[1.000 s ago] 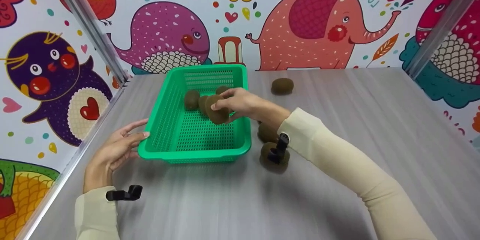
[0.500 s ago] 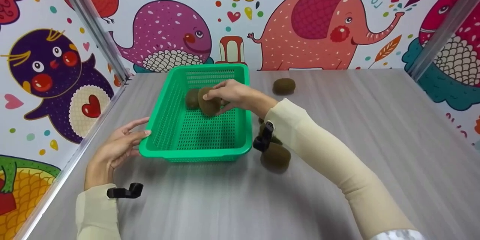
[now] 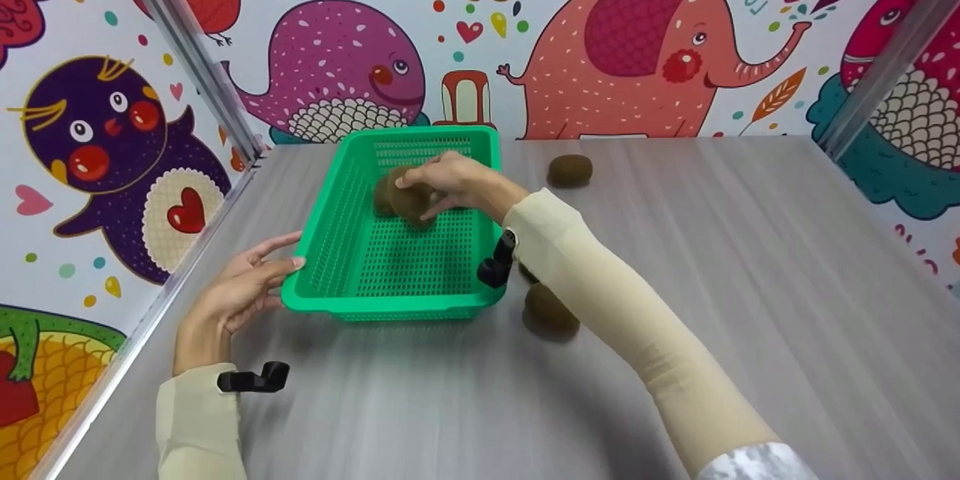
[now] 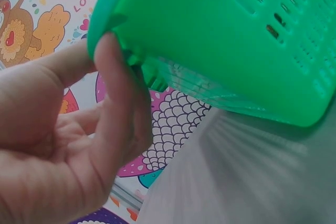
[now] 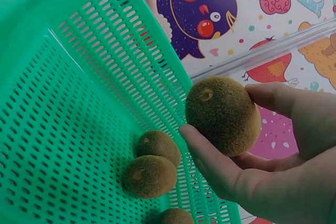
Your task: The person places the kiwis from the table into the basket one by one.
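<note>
My right hand grips a brown, fuzzy kiwi between thumb and fingers, above the far half of the green plastic basket. Inside the basket, the right wrist view shows two kiwis side by side, the nearer one overlapping the other, and a third kiwi at the bottom edge. In the head view the held kiwi partly covers one of them. At the basket's left rim is my left hand; it pinches the rim, thumb on top and fingers beneath, as the left wrist view also shows.
On the grey table, one kiwi lies beyond the basket to the right. Another kiwi is by the basket's near right corner, with one more mostly hidden under the right forearm. Printed wall panels stand behind and at both sides.
My right hand has carried the kiwi left and farther over the basket, toward the kiwis in it. My left hand keeps its hold on the rim, and the basket stays in place.
</note>
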A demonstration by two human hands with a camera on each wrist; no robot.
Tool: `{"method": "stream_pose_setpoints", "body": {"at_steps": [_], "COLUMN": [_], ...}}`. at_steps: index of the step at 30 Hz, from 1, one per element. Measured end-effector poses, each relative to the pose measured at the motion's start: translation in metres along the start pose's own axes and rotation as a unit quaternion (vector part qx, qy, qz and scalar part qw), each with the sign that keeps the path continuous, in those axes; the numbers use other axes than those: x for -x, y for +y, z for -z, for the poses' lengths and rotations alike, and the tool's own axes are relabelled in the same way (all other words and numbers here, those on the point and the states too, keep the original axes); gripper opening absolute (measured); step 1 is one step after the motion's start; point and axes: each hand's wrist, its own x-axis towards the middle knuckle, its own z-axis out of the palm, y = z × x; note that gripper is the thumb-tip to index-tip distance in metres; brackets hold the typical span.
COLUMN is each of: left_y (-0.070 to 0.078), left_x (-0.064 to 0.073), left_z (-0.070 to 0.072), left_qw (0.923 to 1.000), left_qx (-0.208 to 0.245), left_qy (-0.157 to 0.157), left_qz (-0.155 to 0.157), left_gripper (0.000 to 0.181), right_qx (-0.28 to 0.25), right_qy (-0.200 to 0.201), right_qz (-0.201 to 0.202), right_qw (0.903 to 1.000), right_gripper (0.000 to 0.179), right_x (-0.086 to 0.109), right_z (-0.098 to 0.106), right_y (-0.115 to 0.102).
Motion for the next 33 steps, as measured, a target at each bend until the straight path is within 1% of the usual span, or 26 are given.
{"method": "stream_pose_setpoints", "body": {"at_steps": [6, 13, 18, 25, 28, 33], "left_y": [0.0, 0.0, 0.003, 0.002, 0.002, 0.001], "left_x": [-0.001, 0.001, 0.002, -0.002, -0.003, -0.002], "left_z": [0.0, 0.001, 0.0, -0.004, -0.004, -0.004], "left_qw": [1.0, 1.0, 1.0, 1.0, 1.0, 0.9999], "left_qx": [-0.004, -0.002, 0.002, 0.002, 0.001, -0.002], "left_qy": [0.001, 0.005, 0.007, 0.005, 0.006, 0.011], "left_qz": [-0.001, 0.002, 0.003, 0.003, 0.001, 0.003], "left_gripper": [0.064, 0.066, 0.065, 0.067, 0.069, 0.068], "right_qx": [0.027, 0.036, 0.038, 0.014, 0.009, 0.028], "right_qy": [0.008, 0.001, 0.006, 0.005, 0.004, -0.002], "right_qz": [0.016, 0.005, 0.006, 0.004, -0.002, -0.025], "right_qw": [0.9995, 0.9993, 0.9993, 0.9999, 1.0, 0.9993], "right_gripper": [0.041, 0.052, 0.054, 0.057, 0.055, 0.055], "right_x": [-0.011, -0.021, -0.025, -0.027, -0.029, -0.034], "right_z": [0.002, -0.001, -0.001, -0.003, -0.006, -0.012], "right_y": [0.001, 0.005, 0.006, 0.012, 0.015, 0.019]}}
